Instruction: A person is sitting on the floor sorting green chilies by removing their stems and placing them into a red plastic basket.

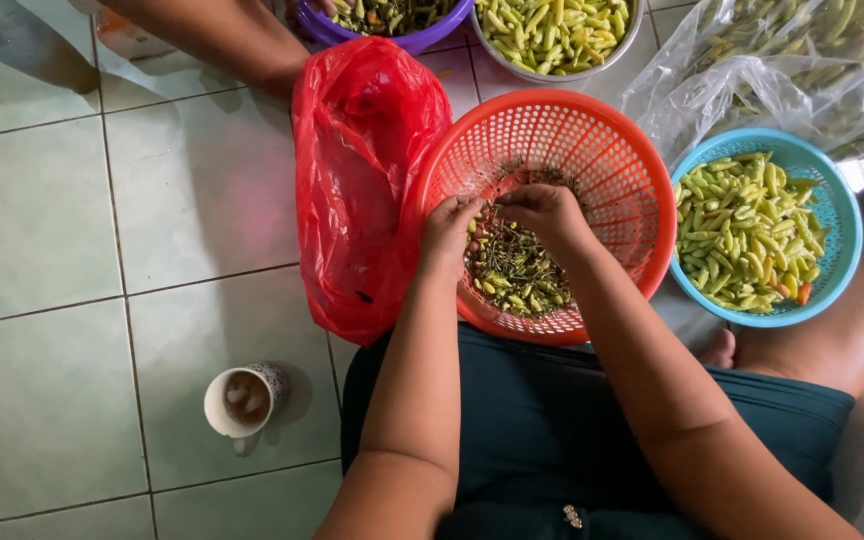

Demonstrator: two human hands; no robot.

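— Over the orange basket [624,160], what are the hands doing?
— Both are curled, fingertips pinched together; the left hand [449,229] and right hand [546,209] seem to grip one small chili between them, though it is too small to be sure.
— And the basket?
— On the tiled floor, holding green chilies and stems [515,270].
— Around it?
— Red plastic bag [362,180] touching its left; blue basket of chilies [837,215] right; mug [242,400] apart.

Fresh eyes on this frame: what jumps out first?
The orange basket at centre, where the left hand and right hand pick through chilli stems and scraps. A bright red plastic bag lies against its left side. At right, a blue basket holds green chillies.
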